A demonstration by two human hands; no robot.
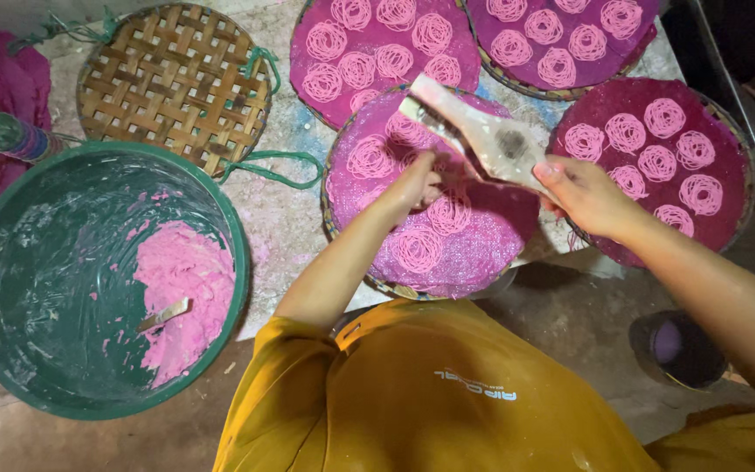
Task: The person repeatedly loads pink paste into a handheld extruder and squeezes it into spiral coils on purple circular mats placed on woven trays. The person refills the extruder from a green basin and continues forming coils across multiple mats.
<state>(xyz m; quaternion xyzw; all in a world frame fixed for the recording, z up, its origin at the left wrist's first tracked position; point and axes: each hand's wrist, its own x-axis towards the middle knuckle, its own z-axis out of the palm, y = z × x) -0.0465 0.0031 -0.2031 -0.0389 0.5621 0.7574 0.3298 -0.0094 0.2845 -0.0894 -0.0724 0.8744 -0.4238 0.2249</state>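
Note:
A pale wooden press (482, 135) hangs over a round tray covered in purple cloth (482, 253). My right hand (583, 192) grips the press's near handle. My left hand (419, 179) reaches under the press, fingers closed at the pink strands coming out. Several pink coiled noodle spirals (419, 249) lie on the cloth below. My arms and yellow shirt fill the lower part of the view.
A large green basin (10, 288) with pink dough (183, 293) and a small scraper sits at left. An empty woven bamboo tray (175, 83) lies behind it. Three more purple trays with spirals (657, 149) lie at the back and right. A dark cup (676, 350) stands at lower right.

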